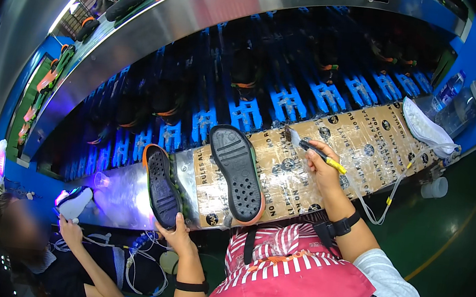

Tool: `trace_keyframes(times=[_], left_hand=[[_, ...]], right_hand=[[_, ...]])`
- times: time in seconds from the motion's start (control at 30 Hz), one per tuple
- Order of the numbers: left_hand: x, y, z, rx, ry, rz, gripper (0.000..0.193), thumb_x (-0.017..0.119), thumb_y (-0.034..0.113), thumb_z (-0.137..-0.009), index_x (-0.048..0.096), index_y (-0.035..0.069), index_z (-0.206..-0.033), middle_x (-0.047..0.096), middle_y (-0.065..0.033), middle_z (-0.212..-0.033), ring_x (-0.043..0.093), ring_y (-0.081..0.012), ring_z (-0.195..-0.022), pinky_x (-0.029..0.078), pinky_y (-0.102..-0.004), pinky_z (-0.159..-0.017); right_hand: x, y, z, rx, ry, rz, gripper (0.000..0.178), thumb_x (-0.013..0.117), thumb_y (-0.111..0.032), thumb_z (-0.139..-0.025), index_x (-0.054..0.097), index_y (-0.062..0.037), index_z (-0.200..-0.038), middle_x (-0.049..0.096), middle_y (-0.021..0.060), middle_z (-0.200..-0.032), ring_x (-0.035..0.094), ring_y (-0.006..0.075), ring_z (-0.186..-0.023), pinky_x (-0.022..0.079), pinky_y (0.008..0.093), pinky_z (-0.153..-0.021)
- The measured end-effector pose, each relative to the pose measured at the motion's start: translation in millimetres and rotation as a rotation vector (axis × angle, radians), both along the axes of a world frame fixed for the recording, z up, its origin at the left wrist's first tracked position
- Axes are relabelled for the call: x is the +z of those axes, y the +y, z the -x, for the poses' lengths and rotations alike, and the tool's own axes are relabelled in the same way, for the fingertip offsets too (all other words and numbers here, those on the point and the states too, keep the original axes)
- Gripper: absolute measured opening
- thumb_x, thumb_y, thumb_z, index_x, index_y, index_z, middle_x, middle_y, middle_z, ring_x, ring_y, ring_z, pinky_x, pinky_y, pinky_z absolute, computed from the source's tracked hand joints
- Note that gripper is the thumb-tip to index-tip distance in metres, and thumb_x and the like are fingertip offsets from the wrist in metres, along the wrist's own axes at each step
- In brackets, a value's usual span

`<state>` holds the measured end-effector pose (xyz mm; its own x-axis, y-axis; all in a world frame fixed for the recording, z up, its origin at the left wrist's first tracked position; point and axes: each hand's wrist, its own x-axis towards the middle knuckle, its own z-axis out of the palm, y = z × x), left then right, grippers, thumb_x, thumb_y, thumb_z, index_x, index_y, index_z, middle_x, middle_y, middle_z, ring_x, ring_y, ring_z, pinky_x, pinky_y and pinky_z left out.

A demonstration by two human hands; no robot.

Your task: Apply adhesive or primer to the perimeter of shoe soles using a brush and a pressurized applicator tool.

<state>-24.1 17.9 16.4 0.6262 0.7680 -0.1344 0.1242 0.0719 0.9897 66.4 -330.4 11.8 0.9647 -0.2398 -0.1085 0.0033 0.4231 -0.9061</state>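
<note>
My left hand (pixel 176 238) grips the lower end of a black shoe sole (pixel 161 187) with an orange and green rim, at the near edge of the bench. To its right a second black sole (pixel 236 174) lies on the cardboard-covered bench, its hollow side with round holes facing up; neither hand touches it. My right hand (pixel 324 168) is closed round a brush (pixel 313 149) with a dark handle and yellow end. The brush tip points left, over the cardboard. A thin pale tube (pixel 367 211) with yellow bands hangs by that hand.
Behind the bench runs a rack with blue holders (pixel 286 102) and dark shoes. A white cloth (pixel 428 129), a bottle (pixel 448 92) and a clear jug (pixel 475 95) stand at right. At left a co-worker's hand (pixel 71 231) holds a white shoe part (pixel 74 202). Shoes sit on the upper shelf (pixel 165 16).
</note>
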Motion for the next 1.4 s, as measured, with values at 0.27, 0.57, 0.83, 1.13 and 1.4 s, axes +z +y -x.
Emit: trace_keyframes(times=[0.27,0.57,0.83,1.13,1.4], left_hand=[[14.0,24.6,-24.8,0.172,-0.354,-0.373,0.046,0.062,0.011,-0.082,0.039,0.005,-0.121,0.052,-0.0062,-0.091,0.049,-0.0113,-0.070,0.043,-0.0225,-0.059],[118.5,27.1,-35.2,0.220,-0.404,-0.556,0.028,0.053,0.010,-0.086,0.048,0.001,-0.112,0.052,-0.0089,-0.089,0.051,-0.0142,-0.074,0.044,-0.0246,-0.060],[250.0,18.6,-43.7,0.232,-1.060,-0.095,0.042,0.047,0.034,-0.087,0.043,0.007,-0.119,0.046,-0.0181,-0.119,0.044,-0.0302,-0.112,0.033,-0.0426,-0.099],[323.3,99.2,-233.1,0.330,-0.982,-0.540,0.036,0.064,0.029,-0.078,0.057,-0.004,-0.091,0.057,-0.0122,-0.088,0.057,-0.0203,-0.077,0.052,-0.0311,-0.068],[292.6,117.8,-282.2,-0.038,-0.622,-0.554,0.054,0.062,0.021,-0.081,0.036,0.004,-0.126,0.055,-0.0071,-0.093,0.057,-0.0143,-0.083,0.043,-0.0232,-0.062]], right_hand=[[4.5,1.5,-1.1,-0.003,0.016,0.030,0.025,0.060,-0.008,-0.080,0.056,-0.0035,-0.105,0.053,-0.0009,-0.064,0.043,0.0020,-0.051,0.033,0.0144,-0.044],[6.1,0.0,0.6,-0.021,0.033,0.001,0.027,0.061,-0.010,-0.080,0.055,-0.0016,-0.105,0.055,0.0002,-0.069,0.046,0.0032,-0.054,0.036,0.0162,-0.046],[2.2,2.0,-2.7,0.027,-0.008,-0.083,0.027,0.061,-0.007,-0.080,0.055,-0.0010,-0.105,0.057,0.0016,-0.072,0.048,0.0042,-0.055,0.037,0.0165,-0.046],[2.4,-4.6,-0.9,-0.005,0.018,-0.008,0.025,0.061,-0.007,-0.079,0.056,-0.0003,-0.103,0.057,0.0018,-0.072,0.049,0.0044,-0.057,0.038,0.0166,-0.048],[6.5,-1.1,-1.5,0.049,-0.012,-0.008,0.025,0.061,-0.007,-0.080,0.056,0.0014,-0.102,0.056,0.0013,-0.071,0.048,0.0044,-0.057,0.039,0.0175,-0.050]])
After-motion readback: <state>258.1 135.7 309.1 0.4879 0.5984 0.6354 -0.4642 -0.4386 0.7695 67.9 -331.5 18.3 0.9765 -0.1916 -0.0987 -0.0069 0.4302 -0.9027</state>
